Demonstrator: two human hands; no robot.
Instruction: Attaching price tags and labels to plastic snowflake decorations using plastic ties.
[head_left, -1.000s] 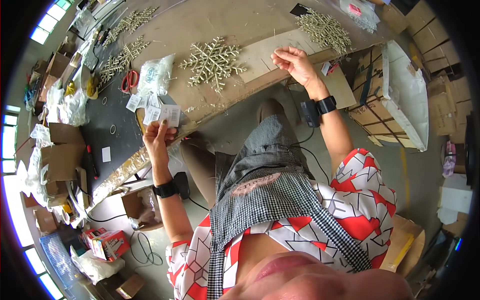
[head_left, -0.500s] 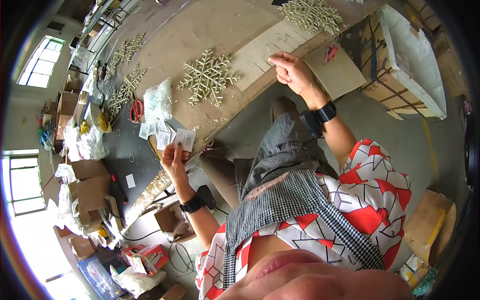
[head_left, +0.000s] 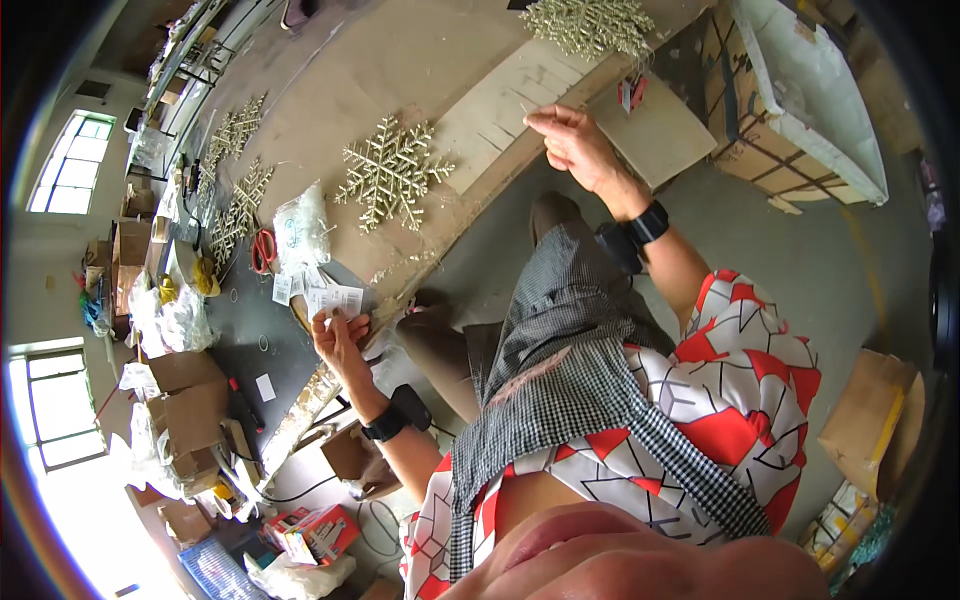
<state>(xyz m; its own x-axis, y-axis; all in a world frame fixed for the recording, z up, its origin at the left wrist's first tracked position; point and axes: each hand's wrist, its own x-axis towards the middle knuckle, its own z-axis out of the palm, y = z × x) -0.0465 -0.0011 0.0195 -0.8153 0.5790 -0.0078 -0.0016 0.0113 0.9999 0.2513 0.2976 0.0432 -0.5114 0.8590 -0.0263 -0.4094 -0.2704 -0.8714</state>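
My left hand (head_left: 342, 342) is closed at the table's corner, its fingertips pinching a white printed tag (head_left: 346, 299). Beside that tag, several more white tags (head_left: 283, 289) lie partly overlapped next to a clear plastic bag (head_left: 301, 230) with whitish contents. Over the table's front edge, my right hand (head_left: 575, 148) is closed in a pinch. A thin pale strand (head_left: 524, 109) seems to stick out at its fingertips; its exact kind is too small to tell. Between the hands, a glittery gold snowflake ornament (head_left: 390, 175) lies flat on the brown table (head_left: 420, 65).
More snowflakes lie in a stack (head_left: 590, 28) at the far edge and on the left (head_left: 240, 205). Red-handled scissors (head_left: 263, 250) lie by the bag. On the right stand a cardboard-covered surface (head_left: 660, 135) and a large lined carton (head_left: 800, 150). Cluttered boxes (head_left: 190, 400) line the left.
The whole view has shifted slightly. In my left hand the tag has tipped flatter, closer to the other tags. My right hand keeps its pinch at nearly the same spot.
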